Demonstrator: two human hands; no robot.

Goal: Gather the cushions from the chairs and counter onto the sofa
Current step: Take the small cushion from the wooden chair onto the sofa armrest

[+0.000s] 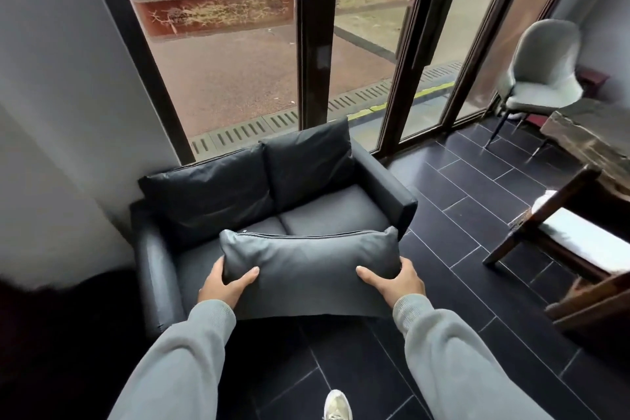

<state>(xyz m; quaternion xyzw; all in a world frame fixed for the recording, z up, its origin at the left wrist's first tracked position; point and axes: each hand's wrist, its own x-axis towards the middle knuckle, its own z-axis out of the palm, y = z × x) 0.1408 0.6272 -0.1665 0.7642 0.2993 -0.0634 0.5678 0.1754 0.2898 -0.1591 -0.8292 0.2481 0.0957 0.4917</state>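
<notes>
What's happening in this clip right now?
A person holds a dark grey cushion by its two ends, left hand on one end and right hand on the other. They stand facing a small black sofa by the window, with the cushion in the air in front of its seat, not yet set down. The sofa's seat holds nothing but its own two back pillows. A pale chair stands off to the right.
</notes>
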